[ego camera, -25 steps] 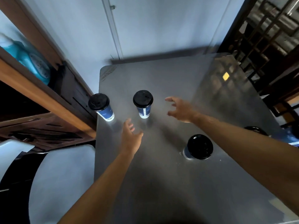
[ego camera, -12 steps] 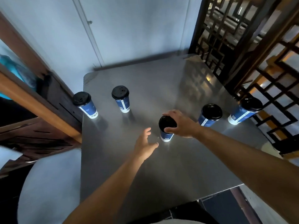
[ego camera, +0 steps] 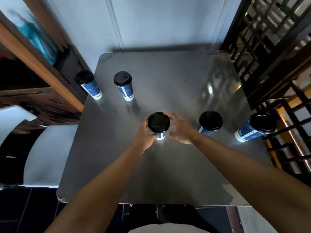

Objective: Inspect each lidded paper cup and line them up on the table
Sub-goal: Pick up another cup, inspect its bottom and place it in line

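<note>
Near the middle of the frame, a blue paper cup [ego camera: 158, 125] with a black lid stands on the grey table [ego camera: 168, 78], its base a bright white spot on the surface. The left hand [ego camera: 146, 136] wraps the cup's left side, fingers curled round the wall in a firm hold. The right hand [ego camera: 181, 128] sits at the cup's right side with fingers spread and slightly blurred; whether it touches the cup cannot be told. To the right stand two more lidded cups, one just beside the right wrist [ego camera: 209, 123] and another at the table's right edge [ego camera: 255, 127]. Toward the upper left stand two others, one inward [ego camera: 124, 85] and one at the left edge [ego camera: 88, 84]. A dark lattice screen [ego camera: 269, 39] fills the upper right.
</note>
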Motion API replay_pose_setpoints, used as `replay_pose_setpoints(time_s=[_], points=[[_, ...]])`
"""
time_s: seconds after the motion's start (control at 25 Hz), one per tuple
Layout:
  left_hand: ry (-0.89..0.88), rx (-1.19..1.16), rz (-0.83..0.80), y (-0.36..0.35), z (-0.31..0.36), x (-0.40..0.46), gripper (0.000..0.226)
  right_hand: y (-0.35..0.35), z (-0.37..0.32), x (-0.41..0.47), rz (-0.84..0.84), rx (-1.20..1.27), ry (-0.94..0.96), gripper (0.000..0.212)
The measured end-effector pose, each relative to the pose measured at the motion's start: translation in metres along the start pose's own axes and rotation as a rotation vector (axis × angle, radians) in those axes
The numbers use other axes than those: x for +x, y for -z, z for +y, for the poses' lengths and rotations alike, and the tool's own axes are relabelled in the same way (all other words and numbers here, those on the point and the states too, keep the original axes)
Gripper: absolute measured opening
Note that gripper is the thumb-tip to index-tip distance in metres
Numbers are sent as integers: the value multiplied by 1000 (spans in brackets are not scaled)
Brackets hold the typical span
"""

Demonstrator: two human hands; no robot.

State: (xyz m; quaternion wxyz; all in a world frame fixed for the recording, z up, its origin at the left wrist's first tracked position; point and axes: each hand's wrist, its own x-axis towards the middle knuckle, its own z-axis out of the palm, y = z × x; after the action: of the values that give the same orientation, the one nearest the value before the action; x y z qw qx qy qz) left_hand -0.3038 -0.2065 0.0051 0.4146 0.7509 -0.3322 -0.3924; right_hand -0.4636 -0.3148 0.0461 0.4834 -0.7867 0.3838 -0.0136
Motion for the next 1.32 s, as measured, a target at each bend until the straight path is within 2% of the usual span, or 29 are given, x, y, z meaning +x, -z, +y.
replay_pose_setpoints(time_s=[0.12, 0.24, 0.36, 0.52, 0.72, 0.8, 0.92, 1.2, 1.32], points=[[19, -27, 1, -9, 2, -4, 77, 0, 3, 0, -8, 117, 45, 75], [48, -44, -23, -5, 1, -9, 70, -2, 2, 1, 0, 88, 46, 68], [112, -109, -48, 10, 11, -15, 73, 1, -3, -2, 34, 51, 30, 53], [134, -201, -78, 32, 25, -29, 80, 6, -17, -10, 83, 199, -17, 32], [228, -478, -185, 31, 37, -47, 42, 1, -17, -14, 57, 333, -61, 31], [268, -574, -194, 27, 36, -51, 36, -3, -13, -13, 76, 356, -70, 30], [328, -650, -187, 25, 30, -52, 38, -10, -9, -13, 86, 356, -95, 32], [350, -641, -176, 27, 20, -53, 46, -18, -9, -9, 77, 375, -91, 30], [345, -644, -169, 26, 15, -51, 68, -19, -11, -8, 73, 363, -91, 33]])
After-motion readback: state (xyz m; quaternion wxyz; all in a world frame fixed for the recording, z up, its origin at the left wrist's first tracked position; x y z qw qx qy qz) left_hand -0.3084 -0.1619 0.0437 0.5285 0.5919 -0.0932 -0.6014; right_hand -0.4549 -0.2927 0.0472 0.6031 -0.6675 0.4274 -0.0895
